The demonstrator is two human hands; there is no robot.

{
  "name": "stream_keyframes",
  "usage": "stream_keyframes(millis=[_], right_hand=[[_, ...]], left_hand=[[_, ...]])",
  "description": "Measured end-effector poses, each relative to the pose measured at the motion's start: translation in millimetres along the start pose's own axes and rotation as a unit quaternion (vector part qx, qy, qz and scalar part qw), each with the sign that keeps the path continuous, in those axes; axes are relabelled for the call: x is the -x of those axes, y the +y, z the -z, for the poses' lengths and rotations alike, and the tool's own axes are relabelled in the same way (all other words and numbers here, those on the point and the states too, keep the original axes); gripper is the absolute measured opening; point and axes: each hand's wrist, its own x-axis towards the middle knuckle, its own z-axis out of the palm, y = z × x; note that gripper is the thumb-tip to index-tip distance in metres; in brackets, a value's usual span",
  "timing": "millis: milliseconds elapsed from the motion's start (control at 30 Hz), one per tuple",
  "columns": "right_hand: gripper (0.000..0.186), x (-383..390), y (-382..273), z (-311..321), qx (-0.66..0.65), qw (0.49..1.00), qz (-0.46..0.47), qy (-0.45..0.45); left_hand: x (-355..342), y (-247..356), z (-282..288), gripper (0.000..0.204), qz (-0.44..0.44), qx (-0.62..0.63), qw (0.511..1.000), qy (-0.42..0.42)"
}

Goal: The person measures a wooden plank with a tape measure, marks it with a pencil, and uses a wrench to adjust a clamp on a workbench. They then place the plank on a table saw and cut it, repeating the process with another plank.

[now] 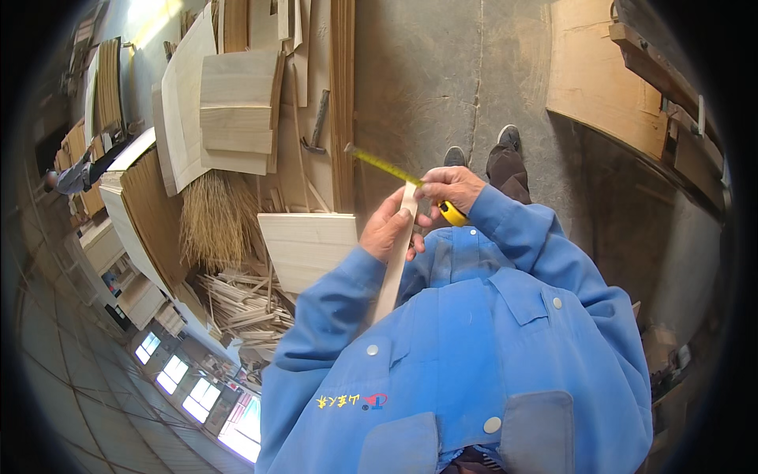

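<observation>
My left hand [385,231] grips a long, narrow, pale wooden strip [389,284] that slants down across my body. My right hand [458,189] is closed on a yellow tape measure [452,213], with its fingertips at the top end of the strip. The extended yellow blade [379,162] lies across that end and reaches out to the upper left, past the strip.
Stacked boards [237,114], a hammer [317,122], a straw broom [217,213] and scrap slats [249,312] fill the left. A co-worker [75,174] is at far left. A plywood bench [600,95] stands right; my shoe [508,138] rests on concrete [426,71].
</observation>
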Motion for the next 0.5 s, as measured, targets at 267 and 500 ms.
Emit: stream_keyframes(millis=[267, 500], right_hand=[[0.016, 19.7, 2.3, -1.0, 0.011, 0.997, -0.073, 0.025], [0.014, 13.5, 7.0, -1.2, 0.004, 0.994, -0.106, 0.014]], left_hand=[[-4.0, -17.3, -7.1, 0.065, -0.054, 0.019, 0.996, 0.062], [-10.6, -21.7, -7.5, 0.067, -0.046, 0.049, 0.996, 0.067]])
